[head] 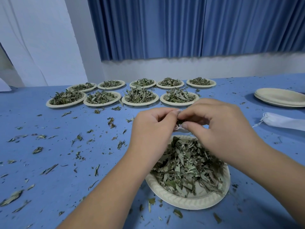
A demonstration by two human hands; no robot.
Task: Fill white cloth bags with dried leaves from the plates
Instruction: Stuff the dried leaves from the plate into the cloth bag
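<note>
Your left hand point(153, 128) and right hand point(219, 128) meet fingertip to fingertip above the far rim of the near plate point(189, 204), which sits toward the tabletop's near edge, right of centre. Both hands have their fingers curled and pinch the mouth of a small white cloth bag point(180, 128). Only a sliver of cloth shows beneath your knuckles, with a dark tuft of leaf between the fingertips. Holding the bag right over the heap of dried leaves point(186, 166) likely means that anything dropped falls back onto the plate. How full the bag is cannot be told.

Nine more plates of leaves point(140, 96) stand in two rows toward the far edge, probably waiting their turn. By the right edge lies a stack of empty plates point(280, 98) and, just nearer to you, a spare drawstring bag point(283, 121), flat and apparently unfilled.

The blue tabletop point(49, 162) is littered with leaf scraps and crumbs, thickest on its left half. Behind it runs a white wall point(198, 66) with a pleated blue curtain point(181, 27) above and a white drape point(33, 38) at the left.
</note>
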